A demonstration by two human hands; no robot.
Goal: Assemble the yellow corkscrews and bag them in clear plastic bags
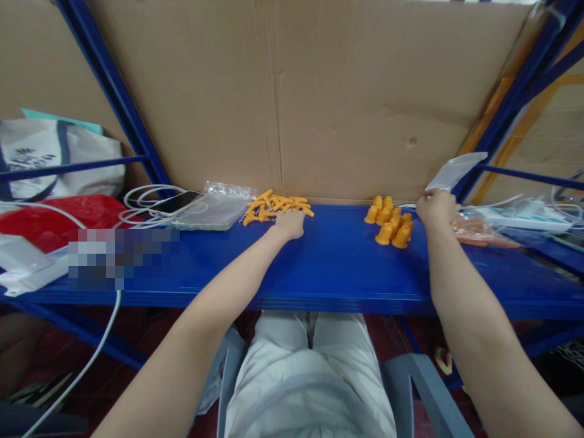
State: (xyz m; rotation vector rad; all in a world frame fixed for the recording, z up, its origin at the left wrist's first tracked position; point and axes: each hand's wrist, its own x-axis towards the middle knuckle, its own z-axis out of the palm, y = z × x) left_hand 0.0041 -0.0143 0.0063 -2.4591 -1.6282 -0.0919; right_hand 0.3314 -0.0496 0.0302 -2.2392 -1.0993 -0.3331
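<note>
On the blue shelf (337, 261), my left hand (291, 223) rests knuckles-up at the near edge of a loose pile of small orange plastic pieces (276, 205). Its fingers are curled under, and what they hold is hidden. My right hand (437, 207) is closed on the lower corner of a white pouch (454, 171) that leans up against the blue frame post. Just left of that hand stands a cluster of several upright orange plastic parts (391, 223).
A clear plastic bag (214, 208), a phone (176, 201) and white cables (141, 204) lie at the left. A bag of orange parts (479, 232) and a power strip (520, 217) lie at the right. A cardboard sheet (319, 97) backs the shelf.
</note>
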